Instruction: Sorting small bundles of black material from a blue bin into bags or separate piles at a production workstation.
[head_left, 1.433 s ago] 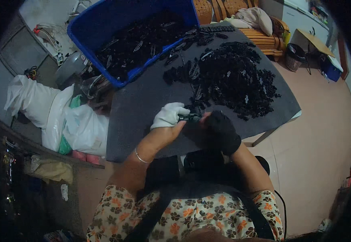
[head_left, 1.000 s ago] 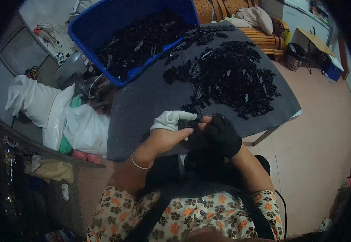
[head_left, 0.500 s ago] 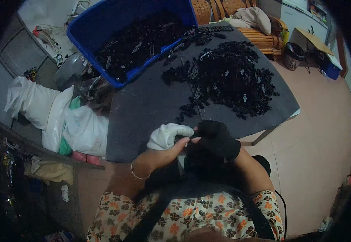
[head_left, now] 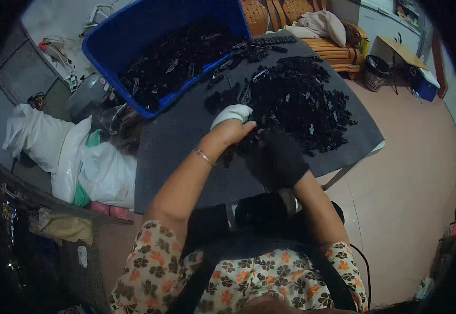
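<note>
My left hand (head_left: 233, 124), in a white glove with bare thumb tip, reaches to the near left edge of a pile of small black plastic parts (head_left: 306, 99). Its thumb and fingers are closed together; whatever they hold is lost against the dark parts. Close beside it on the right is my right hand (head_left: 277, 157), in a black glove. Its fingers are bent toward the left hand's fingertips and look closed, but dark glove and dark parts blend, so anything held is hidden. Left of the pile, a few long oval black pieces (head_left: 244, 95) lie on the grey-covered table (head_left: 170, 152).
A blue tub (head_left: 149, 112) of similar black parts leans at the table's far left edge. White sacks (head_left: 107, 175) are stacked left of the table. Behind stand a wooden bench (head_left: 338, 52) with a cushion and a dark waste basket (head_left: 376, 73).
Both hands have moved forward from the table's near edge to the pile. The left arm is now stretched out further. The view has shifted slightly.
</note>
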Motion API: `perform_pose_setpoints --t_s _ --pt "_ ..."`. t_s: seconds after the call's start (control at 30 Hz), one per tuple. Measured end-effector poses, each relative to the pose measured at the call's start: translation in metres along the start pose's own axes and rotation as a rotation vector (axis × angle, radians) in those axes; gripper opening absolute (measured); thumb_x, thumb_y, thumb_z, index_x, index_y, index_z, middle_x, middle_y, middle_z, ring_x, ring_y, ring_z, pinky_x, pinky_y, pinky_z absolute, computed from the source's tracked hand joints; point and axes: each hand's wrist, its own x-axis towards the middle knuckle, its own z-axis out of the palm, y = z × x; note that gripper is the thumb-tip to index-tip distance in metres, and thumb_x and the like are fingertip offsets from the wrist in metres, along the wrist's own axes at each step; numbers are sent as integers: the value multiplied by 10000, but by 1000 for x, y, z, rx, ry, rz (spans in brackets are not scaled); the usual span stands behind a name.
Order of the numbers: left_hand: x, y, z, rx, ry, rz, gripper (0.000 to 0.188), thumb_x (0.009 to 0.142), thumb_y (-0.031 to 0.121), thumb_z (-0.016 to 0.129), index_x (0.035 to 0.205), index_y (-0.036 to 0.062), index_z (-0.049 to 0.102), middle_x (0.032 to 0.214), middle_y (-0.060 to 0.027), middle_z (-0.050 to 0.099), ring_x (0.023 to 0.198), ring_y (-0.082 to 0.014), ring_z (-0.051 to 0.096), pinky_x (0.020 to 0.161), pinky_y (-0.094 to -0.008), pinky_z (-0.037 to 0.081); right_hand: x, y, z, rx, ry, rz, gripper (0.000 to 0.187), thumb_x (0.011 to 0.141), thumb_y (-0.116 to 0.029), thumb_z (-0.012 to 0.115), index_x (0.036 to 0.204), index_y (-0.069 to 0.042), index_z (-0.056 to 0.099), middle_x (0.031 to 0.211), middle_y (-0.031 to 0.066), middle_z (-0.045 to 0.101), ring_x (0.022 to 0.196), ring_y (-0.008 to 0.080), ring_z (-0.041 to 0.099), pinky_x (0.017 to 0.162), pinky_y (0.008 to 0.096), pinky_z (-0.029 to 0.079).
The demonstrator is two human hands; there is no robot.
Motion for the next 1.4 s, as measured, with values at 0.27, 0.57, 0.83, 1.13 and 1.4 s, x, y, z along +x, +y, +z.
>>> perform_pose_setpoints --t_s 0.27,0.57,0.83,1.13,1.4 --pt "5 -8 8 -179 -174 31 363 789 156 625 1138 81 558 1082 -138 592 1001 -295 568 851 -344 452 20 29 27 -187 -117 -226 204 715 -180 617 894 -82 618 921 151 577 851 324 555 718 413 444" --pt "-64 -9 -12 -866 -13 -199 277 879 70 514 1147 3 526 1003 -85 591 814 -136 600 623 -222 502 4 39 28 -207 -52 -237 168 751 -203 639 846 -65 629 788 117 586 731 298 565 645 369 452" --pt "-98 -3 -15 -1054 76 -297 260 863 37 531 1116 -25 548 960 -83 604 789 -113 595 602 -198 491 -16 25 25 528 40 137 180 842 -96 584 999 -8 594 839 29 611 743 139 572 666 282 468" --pt "-115 24 -17 -647 10 -30 329 800 -10 586 1127 -10 553 952 -74 617 796 -88 572 671 -217 478 -25 12 30 538 86 84 192 844 -58 575 1027 -5 591 942 75 627 886 138 581 781 286 466" --pt "-126 37 -27 -745 -75 -198 316 838 49 557 1152 14 547 906 -85 633 738 -89 592 606 -206 480 -34 6 32 404 87 25 178 811 -130 630 948 -17 622 859 118 637 811 193 627 722 291 489"
